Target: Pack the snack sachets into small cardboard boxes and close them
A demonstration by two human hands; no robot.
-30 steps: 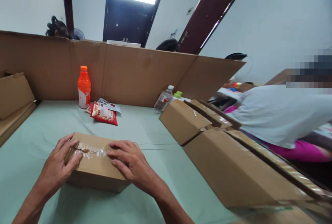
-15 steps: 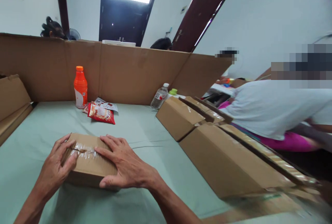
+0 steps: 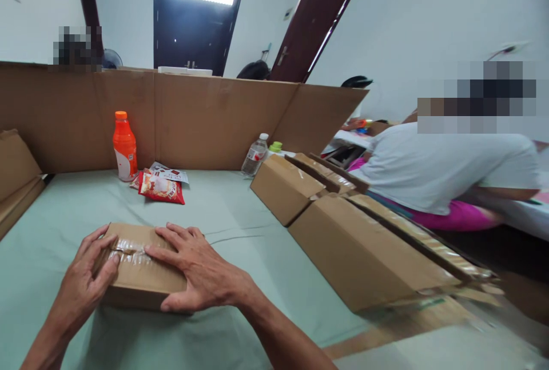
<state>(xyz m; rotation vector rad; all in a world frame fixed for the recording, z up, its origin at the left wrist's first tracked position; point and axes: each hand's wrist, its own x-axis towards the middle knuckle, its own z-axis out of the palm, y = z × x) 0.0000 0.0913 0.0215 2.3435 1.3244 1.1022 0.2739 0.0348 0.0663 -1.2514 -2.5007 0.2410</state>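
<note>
A small flat cardboard box [image 3: 141, 275] lies on the pale green table cover [image 3: 240, 227] in front of me, with a strip of clear tape [image 3: 128, 253] across its top. My left hand [image 3: 86, 281] rests on the box's left end, its thumb on the tape. My right hand [image 3: 201, 270] lies flat over the box's right half, fingers stretched out along the tape and thumb down the near side.
An orange drink bottle [image 3: 124, 147], snack packets [image 3: 160, 186] and a clear water bottle [image 3: 254, 156] stand before a tall cardboard screen [image 3: 206, 118]. Larger cardboard boxes [image 3: 355, 244] lie to the right. A person in a white shirt [image 3: 441, 170] leans over beyond them. Folded cardboard [image 3: 15, 170] sits at the left.
My right hand has slid left along the tape and now covers more of the box top. The view has drifted to the right. My left hand stays at the box's left end.
</note>
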